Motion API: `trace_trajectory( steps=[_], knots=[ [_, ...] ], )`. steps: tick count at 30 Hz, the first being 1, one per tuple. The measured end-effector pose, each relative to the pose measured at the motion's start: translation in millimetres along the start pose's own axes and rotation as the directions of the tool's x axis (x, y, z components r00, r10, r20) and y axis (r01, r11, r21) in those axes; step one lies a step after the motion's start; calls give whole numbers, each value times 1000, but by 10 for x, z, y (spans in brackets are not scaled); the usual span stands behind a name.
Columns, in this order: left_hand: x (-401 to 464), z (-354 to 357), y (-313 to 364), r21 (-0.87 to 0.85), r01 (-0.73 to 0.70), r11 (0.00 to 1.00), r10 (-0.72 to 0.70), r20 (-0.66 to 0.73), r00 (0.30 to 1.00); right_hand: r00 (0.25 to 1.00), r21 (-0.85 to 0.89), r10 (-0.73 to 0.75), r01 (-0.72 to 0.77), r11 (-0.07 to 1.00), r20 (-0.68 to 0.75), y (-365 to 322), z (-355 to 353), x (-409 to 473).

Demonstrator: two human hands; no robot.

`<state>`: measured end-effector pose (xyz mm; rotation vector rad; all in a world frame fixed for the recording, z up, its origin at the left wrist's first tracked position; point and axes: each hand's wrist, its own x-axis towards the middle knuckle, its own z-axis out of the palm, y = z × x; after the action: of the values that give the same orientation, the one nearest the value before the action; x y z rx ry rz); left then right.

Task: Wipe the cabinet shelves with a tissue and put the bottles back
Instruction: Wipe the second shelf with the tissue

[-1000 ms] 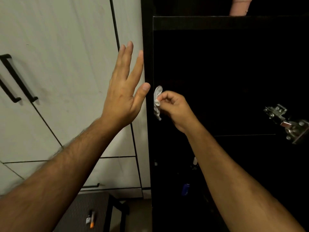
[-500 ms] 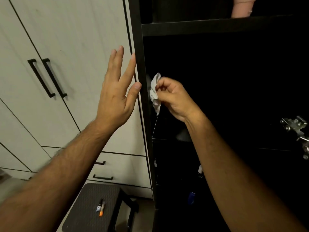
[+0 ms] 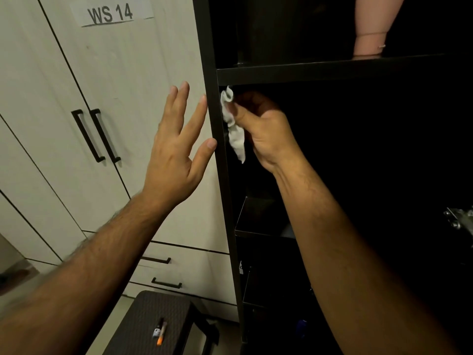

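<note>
Nearest, at the bottom edge: one dark woven stool (image 3: 153, 313), with two markers (image 3: 160, 331) lying side by side on top, one dark-capped, one orange-tipped.

Two bare forearms reaching up from the lower corners. Two hands, counted: one left, one right.

Left hand (image 3: 176, 152): spread wide, fingers straight and fanned, holding nothing. Thumb tip and index tip touching, or all but touching, the front edge of the black cabinet's upright side panel (image 3: 217, 139); cannot tell which.

Right hand (image 3: 263, 131): just inside that panel, fingers curled, pinching one crumpled white tissue (image 3: 234, 131) between thumb and fingers. Upper end of the tissue bunched just under the front lip of the upper shelf (image 3: 320, 69); lower end hanging loose below the hand. Tissue close against the inner face of the panel; contact too dark to confirm.

Farther left: pale cupboard fronts, with two long black vertical handles (image 3: 96, 135) side by side, two short black drawer pulls (image 3: 161, 271) lower down, and one paper label (image 3: 111, 12) reading "WS 14" near the top.

Inside the cabinet, mostly black: one lower shelf edge (image 3: 258, 233) faintly visible, one metal hinge (image 3: 458, 220) at the right edge, one small blue object (image 3: 302, 326) low down, too dim to identify.

Farthest, standing on the upper shelf: one pale pink bottle (image 3: 371, 34), only its lower part in view.
</note>
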<state>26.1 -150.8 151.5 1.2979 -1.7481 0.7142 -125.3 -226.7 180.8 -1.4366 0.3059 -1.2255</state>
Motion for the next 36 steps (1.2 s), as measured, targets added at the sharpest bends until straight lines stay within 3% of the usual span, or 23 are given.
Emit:
trace_trajectory(
  steps=[3,5,11,16,17,19,21,24,27,29,32,36],
  knots=[
    [5,1,5,5,-8,1000,8,-8,1000,988,69,116,-110,992,-102,-45,44,63],
    [4,-10,3,7,-15,1000,15,-14,1000,987,45,114,-109,993,-112,-59,65,63],
    [27,-19,-11,-5,-37,999,37,-16,999,989,66,147,-148,987,21,-149,40,-11],
    [47,-17,51,-37,-35,999,33,-68,997,962,152,205,-178,972,-179,-93,113,96],
    [55,-21,80,-43,-30,999,27,-88,996,949,105,185,-163,981,-256,-71,114,101],
    [76,-28,143,-54,-39,998,32,-123,992,921,-195,65,-151,969,-385,-71,92,106],
    [101,-34,207,-62,-54,997,43,-163,986,902,-520,-110,-137,843,-417,-112,79,117],
    [120,-27,333,-105,-92,990,68,-213,975,888,-780,-265,-149,607,-376,-118,42,119],
    [108,19,469,-155,-142,978,101,-247,964,877,-869,-369,-102,483,-308,-75,-136,69],
    [104,59,575,-195,-169,966,118,-250,961,818,-909,-492,-84,409,-298,-105,-345,9],
    [113,138,744,-252,-207,945,144,-249,958,669,-911,-660,-63,407,-342,-277,-691,-143],
    [140,273,963,-312,-218,925,158,-205,966,567,-875,-674,-218,432,-473,-546,-1179,-339]
  ],
)
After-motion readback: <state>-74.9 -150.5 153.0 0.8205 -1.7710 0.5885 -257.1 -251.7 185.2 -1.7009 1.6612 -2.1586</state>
